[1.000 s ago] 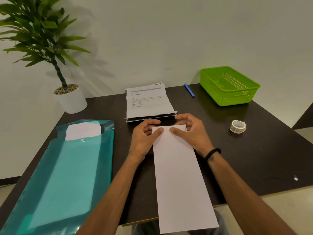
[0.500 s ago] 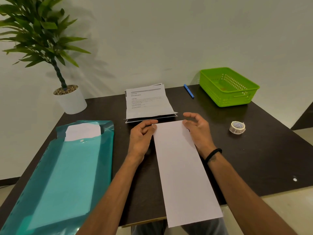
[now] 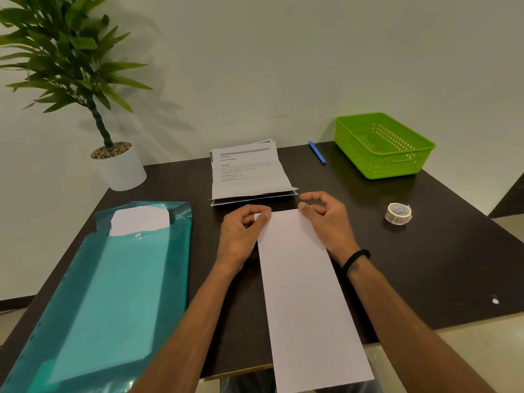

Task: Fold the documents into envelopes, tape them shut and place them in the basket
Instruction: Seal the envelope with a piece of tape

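Note:
A long white envelope (image 3: 300, 293) lies lengthwise on the dark table (image 3: 431, 268), its near end hanging over the front edge. My left hand (image 3: 241, 236) pinches its far left corner with curled fingers. At the far right corner my right hand (image 3: 326, 222) has its thumb against the edge and its fingers spread, holding nothing. Just beyond both hands lies a stack of folded printed documents (image 3: 249, 174). A roll of clear tape (image 3: 398, 213) sits to the right. The green basket (image 3: 397, 164) stands at the back right with nothing visible in it.
A teal plastic folder (image 3: 113, 293) with white paper showing at its mouth covers the table's left side. A potted plant (image 3: 120, 168) stands at the back left corner. A blue pen (image 3: 317, 152) lies beside the basket. A wall runs behind the table.
Both hands lifted off the envelope's far end and spread to its sides, and the envelope slid slightly away from me. Now the left fingers have curled onto its far left corner.

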### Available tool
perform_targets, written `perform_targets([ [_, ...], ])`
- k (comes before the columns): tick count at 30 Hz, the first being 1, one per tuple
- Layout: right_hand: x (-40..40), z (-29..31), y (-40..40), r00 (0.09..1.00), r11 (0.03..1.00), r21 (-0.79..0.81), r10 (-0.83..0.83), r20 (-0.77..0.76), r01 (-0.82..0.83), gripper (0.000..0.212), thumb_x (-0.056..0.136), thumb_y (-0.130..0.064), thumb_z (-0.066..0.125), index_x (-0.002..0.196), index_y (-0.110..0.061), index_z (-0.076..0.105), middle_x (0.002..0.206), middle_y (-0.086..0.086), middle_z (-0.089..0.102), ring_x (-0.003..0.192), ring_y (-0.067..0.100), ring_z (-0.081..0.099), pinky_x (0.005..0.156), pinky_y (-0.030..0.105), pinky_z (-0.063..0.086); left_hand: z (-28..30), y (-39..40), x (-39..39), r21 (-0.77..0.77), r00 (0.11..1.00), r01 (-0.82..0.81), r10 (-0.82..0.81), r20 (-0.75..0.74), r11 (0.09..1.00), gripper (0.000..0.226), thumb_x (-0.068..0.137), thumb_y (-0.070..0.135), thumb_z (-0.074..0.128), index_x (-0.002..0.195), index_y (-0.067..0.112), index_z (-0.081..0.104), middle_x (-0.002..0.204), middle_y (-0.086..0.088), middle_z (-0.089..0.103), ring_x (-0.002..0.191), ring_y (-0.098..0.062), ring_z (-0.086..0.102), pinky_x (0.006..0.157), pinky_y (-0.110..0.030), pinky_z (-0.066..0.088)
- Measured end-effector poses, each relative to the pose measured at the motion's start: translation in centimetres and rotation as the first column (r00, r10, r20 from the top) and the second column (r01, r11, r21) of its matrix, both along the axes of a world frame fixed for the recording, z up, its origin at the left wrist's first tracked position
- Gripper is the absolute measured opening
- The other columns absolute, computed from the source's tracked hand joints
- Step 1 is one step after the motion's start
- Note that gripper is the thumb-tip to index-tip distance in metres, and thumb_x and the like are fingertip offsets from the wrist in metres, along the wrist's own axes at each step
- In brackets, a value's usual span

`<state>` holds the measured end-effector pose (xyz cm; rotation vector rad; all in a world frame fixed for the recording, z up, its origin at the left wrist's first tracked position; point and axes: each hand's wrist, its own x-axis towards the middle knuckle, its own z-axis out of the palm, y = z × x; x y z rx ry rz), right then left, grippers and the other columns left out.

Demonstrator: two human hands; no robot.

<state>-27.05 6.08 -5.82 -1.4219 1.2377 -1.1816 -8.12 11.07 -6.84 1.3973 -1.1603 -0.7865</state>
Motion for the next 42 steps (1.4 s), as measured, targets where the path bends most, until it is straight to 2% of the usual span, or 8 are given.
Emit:
perform_targets([
  [8,-0.12,0.38,0.06,0.995,0.999,0.009,-0.036,0.091,0.035,0.018,0.104,-0.026,0.062,0.12,-0.023,0.069,0.108,-0.011,0.071,0.091,0.0,0.068,0.07,0.013,0.049,-0.11,-0.05,0.13,0.009,1.0,0.014,-0.014,-0.008,1.0,0.023,0.1,0.033,0.065,0.119,0.027,0.075,0.113,0.013,0.075,0.108,-0.006,0.07,0.096,-0.035,0.057],
  [14,-0.1,0.14,0.39,0.991,0.992,-0.034,0.116,-0.064,-0.119,0.048,0.082,-0.035,0.087,0.123,-0.032,0.062,0.09,-0.006,0.077,0.079,0.005,0.074,0.06,0.015,0.056,0.35,0.14,-0.05,0.001,0.996,0.08,-0.08,0.026,0.997,0.024,0.089,0.034,0.079,0.113,0.03,0.075,0.11,0.015,0.073,0.098,0.002,0.07,0.072,-0.018,0.057],
  [25,0.05,-0.01,-0.1,0.999,0.999,-0.006,0.039,-0.02,-0.039,0.021,0.104,-0.015,0.061,0.12,-0.025,0.071,0.103,-0.013,0.072,0.096,0.004,0.069,0.081,0.021,0.051,0.22,0.08,0.02,-0.014,0.999,-0.002,0.003,0.053,1.0,0.018,0.103,0.028,0.061,0.117,0.03,0.073,0.116,0.014,0.071,0.107,-0.006,0.067,0.095,-0.037,0.056],
  [28,0.0,0.03,-0.09,0.998,1.0,-0.011,0.012,0.057,-0.011,0.02,0.104,-0.017,0.06,0.118,-0.025,0.071,0.108,-0.008,0.075,0.102,0.011,0.072,0.086,0.026,0.057,0.39,0.22,-0.06,-0.03,1.0,-0.023,0.023,0.012,0.999,0.02,0.105,0.022,0.057,0.116,0.029,0.072,0.118,0.013,0.07,0.104,-0.003,0.066,0.089,-0.025,0.053],
  [30,-0.06,0.31,0.24,0.993,0.999,-0.002,0.052,0.103,-0.052,0.021,0.1,-0.023,0.069,0.121,-0.025,0.068,0.096,-0.004,0.079,0.091,0.011,0.076,0.075,0.02,0.059,0.54,0.37,-0.03,-0.039,0.999,-0.05,0.049,-0.016,0.998,0.021,0.106,0.019,0.055,0.116,0.03,0.071,0.115,0.016,0.069,0.1,0.004,0.065,0.08,-0.015,0.05],
  [33,-0.06,0.14,0.39,0.992,0.992,-0.024,0.126,0.03,-0.126,0.038,0.091,-0.026,0.081,0.124,-0.027,0.065,0.088,0.005,0.079,0.084,0.015,0.077,0.073,0.022,0.061,0.63,0.42,0.05,-0.043,0.996,-0.085,0.084,-0.022,0.995,0.02,0.105,0.023,0.057,0.117,0.035,0.068,0.112,0.02,0.067,0.099,0.003,0.065,0.075,-0.014,0.05],
  [39,-0.25,-0.03,0.02,0.998,0.999,0.026,0.019,0.067,-0.021,0.024,0.1,-0.01,0.066,0.12,-0.023,0.07,0.098,-0.004,0.079,0.092,0.009,0.076,0.084,0.032,0.062,0.44,0.3,-0.06,-0.008,0.999,-0.029,0.029,-0.019,1.0,0.028,0.095,0.029,0.073,0.122,0.037,0.066,0.117,0.01,0.072,0.105,-0.008,0.07,0.09,-0.037,0.06],
  [42,-0.13,0.08,-0.06,0.997,0.999,0.032,0.007,0.079,-0.009,0.024,0.103,-0.009,0.061,0.121,-0.023,0.07,0.109,-0.004,0.076,0.101,0.012,0.074,0.092,0.034,0.061,0.51,0.39,-0.1,-0.013,0.999,-0.034,0.033,-0.016,0.999,0.024,0.099,0.025,0.068,0.12,0.038,0.065,0.121,0.008,0.07,0.107,-0.009,0.068,0.086,-0.033,0.061],
])
